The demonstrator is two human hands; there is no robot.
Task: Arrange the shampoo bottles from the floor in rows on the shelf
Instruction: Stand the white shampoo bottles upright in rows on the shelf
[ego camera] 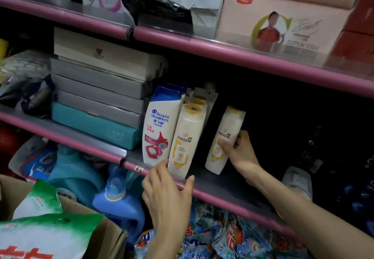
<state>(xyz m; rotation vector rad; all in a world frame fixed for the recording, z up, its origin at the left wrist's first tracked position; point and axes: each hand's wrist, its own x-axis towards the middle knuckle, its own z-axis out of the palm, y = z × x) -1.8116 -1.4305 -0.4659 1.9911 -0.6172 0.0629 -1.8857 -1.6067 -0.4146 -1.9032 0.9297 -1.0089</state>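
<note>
**Starting a second row of shampoo on the middle shelf**

The pink-edged shelf is carrying the work, with a stack of flat boxes sitting at its left. Beside that stack a Head & Shoulders bottle is standing with its blue cap up, touching the front Pantene bottle, which is heading a row of yellow caps running back into the dark.

The person's right hand is gripping a second Pantene bottle around its lower body, fingers curling round the right edge and thumb lying across the label. The bottle is tilting left, its base on or just above the shelf; which of the two cannot be told. It is standing apart from the first row, to the right.

The left hand is resting against the shelf lip just below the front Pantene bottle, fingers straight and spread, holding nothing.

These bottles are likely stiff, smooth plastic, moderately heavy if full and somewhat slippery; a hold round the waist, as here, should be controlling the tilt best.

Readable writing: "head & shoulders" with Chinese characters beneath, "PANTENE" on both cream bottles, a "60" badge on the red-and-white label, and a handwritten mark beginning with 6 on the shelf edge.
</note>
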